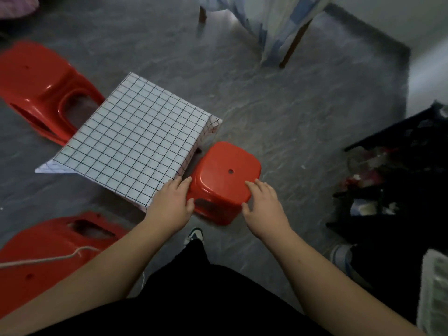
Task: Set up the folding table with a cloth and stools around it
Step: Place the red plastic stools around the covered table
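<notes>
A low folding table stands on the floor, covered by a white cloth (135,139) with a black grid. A small red stool (225,175) stands upright against the table's near right corner. Both my hands hold this stool. My left hand (173,202) grips its left side, next to the cloth's corner. My right hand (263,204) lies with fingers on the seat and thumb at its front edge. A second red stool (41,88) stands at the table's far left. A third red stool (51,248) is at the near left, close to my left arm.
A wooden-legged piece of furniture draped in blue-and-white fabric (274,25) stands at the back. Dark shelving with clutter (392,180) fills the right side. A white cord (48,259) lies over the near-left stool. My shoe (194,235) is just below the held stool.
</notes>
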Available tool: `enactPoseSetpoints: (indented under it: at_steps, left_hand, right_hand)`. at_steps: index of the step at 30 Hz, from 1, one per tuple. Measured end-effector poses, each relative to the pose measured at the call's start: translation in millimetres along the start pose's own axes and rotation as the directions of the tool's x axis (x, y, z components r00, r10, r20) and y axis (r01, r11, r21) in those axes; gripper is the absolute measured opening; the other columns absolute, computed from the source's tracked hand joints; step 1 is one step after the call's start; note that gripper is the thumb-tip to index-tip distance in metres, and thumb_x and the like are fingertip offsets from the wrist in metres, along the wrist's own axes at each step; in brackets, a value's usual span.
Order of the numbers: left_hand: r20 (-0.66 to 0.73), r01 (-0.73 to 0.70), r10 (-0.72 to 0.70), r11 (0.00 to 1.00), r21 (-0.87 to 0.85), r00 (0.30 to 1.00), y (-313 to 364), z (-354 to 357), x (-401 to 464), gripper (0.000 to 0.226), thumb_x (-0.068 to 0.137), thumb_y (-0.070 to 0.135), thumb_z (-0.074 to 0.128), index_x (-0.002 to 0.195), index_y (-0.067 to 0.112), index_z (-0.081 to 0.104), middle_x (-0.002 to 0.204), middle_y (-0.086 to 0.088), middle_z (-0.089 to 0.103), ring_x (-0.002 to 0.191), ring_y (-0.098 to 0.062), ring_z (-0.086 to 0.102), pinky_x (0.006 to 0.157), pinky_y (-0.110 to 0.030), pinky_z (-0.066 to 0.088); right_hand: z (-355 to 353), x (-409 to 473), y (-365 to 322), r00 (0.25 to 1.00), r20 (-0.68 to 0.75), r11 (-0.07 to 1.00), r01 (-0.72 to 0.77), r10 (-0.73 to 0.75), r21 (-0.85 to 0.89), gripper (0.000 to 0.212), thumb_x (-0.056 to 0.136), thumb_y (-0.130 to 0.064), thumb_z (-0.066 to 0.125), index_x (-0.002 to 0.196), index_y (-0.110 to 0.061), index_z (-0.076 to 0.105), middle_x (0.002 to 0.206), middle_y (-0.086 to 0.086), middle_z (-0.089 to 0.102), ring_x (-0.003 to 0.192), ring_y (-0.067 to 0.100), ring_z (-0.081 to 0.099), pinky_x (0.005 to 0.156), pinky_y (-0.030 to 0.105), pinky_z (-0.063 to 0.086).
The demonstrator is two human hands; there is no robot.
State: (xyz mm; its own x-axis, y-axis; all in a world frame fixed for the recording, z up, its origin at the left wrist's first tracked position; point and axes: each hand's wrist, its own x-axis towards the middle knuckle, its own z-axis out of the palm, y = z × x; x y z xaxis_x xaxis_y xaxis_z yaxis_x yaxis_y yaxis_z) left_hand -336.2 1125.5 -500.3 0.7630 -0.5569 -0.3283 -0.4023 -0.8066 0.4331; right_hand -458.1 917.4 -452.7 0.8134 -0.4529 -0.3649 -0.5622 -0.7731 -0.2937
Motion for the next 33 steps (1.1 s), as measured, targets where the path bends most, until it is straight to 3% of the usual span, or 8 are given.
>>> enactPoseSetpoints:
  at_steps: [9,13,18,22,27,30,33]
  left_hand:
    - [-0.053,0.289,-0.297,0.950,-0.120,0.954,53.0,26.3,73.5,0.066,0.093,0.038,0.051,0.153,0.020,0.030,0.157,-0.007,0.033,0.144,-0.024,0.028,0.116,-0.045,0.030]
    - [-0.075,0.448,-0.455,0.889,-0.096,0.887,83.0,71.3,103.5,0.065,0.094,0.041,0.049,0.153,0.024,0.027,0.159,-0.007,0.028,0.144,-0.025,0.028,0.113,-0.049,0.033]
    - [-0.073,0.632,-0.656,0.748,-0.204,0.752,131.0,149.0,129.3,0.068,0.093,0.041,0.049,0.154,0.026,0.022,0.161,-0.010,0.020,0.146,-0.031,0.021,0.110,-0.052,0.036]
    - [-0.032,0.691,-0.738,0.646,-0.324,0.674,158.1,219.6,158.0,0.076,0.093,0.045,0.052,0.155,0.034,0.011,0.165,-0.006,-0.001,0.150,-0.033,0.000,0.115,-0.056,0.028]
    - [-0.019,0.737,-0.801,0.559,-0.380,0.598,136.2,304.5,205.6,0.096,0.086,0.055,0.062,0.151,0.045,-0.008,0.158,0.005,-0.028,0.147,-0.030,-0.019,0.114,-0.064,0.024]
    - [-0.054,0.776,-0.834,0.532,-0.339,0.549,115.8,335.8,225.5,0.112,0.077,0.065,0.067,0.149,0.045,-0.017,0.155,0.003,-0.037,0.146,-0.030,-0.025,0.112,-0.068,0.020]
    - [-0.068,0.772,-0.837,0.529,-0.353,0.543,99.4,347.2,240.4,0.121,0.068,0.072,0.069,0.147,0.048,-0.020,0.154,0.005,-0.039,0.145,-0.028,-0.028,0.110,-0.070,0.020]
  right_hand:
    - [-21.2,138.6,60.2,0.953,0.200,0.965,0.246,-0.226,-0.086,0.064,0.090,-0.030,0.059,0.150,-0.023,0.038,0.157,0.008,0.034,0.146,0.027,0.024,0.117,0.041,0.028]
    - [-6.8,205.4,99.6,0.877,0.318,0.903,0.414,-0.360,-0.119,0.064,0.090,-0.029,0.061,0.150,-0.020,0.040,0.156,0.010,0.036,0.145,0.028,0.026,0.117,0.042,0.028]
    - [17.7,270.5,148.7,0.744,0.419,0.800,0.597,-0.520,-0.069,0.066,0.084,-0.025,0.067,0.146,-0.021,0.044,0.150,0.014,0.041,0.139,0.033,0.033,0.115,0.045,0.031]
    - [48.2,311.9,182.4,0.682,0.474,0.747,0.661,-0.557,-0.074,0.072,0.083,-0.033,0.069,0.148,-0.025,0.041,0.156,0.013,0.031,0.143,0.033,0.027,0.116,0.046,0.028]
    - [114.6,377.1,203.2,0.615,0.489,0.652,0.749,-0.619,-0.117,0.084,0.081,-0.048,0.070,0.152,-0.037,0.027,0.164,0.007,0.014,0.148,0.036,0.011,0.117,0.055,0.024]
    - [148.4,411.5,205.3,0.555,0.515,0.559,0.812,-0.653,-0.166,0.095,0.080,-0.060,0.067,0.153,-0.045,0.009,0.165,-0.003,-0.004,0.150,0.034,-0.004,0.119,0.059,0.017]
    - [169.0,429.6,199.6,0.506,0.533,0.502,0.848,-0.678,-0.167,0.106,0.075,-0.066,0.069,0.153,-0.047,0.000,0.164,-0.007,-0.016,0.150,0.032,-0.014,0.117,0.062,0.013]
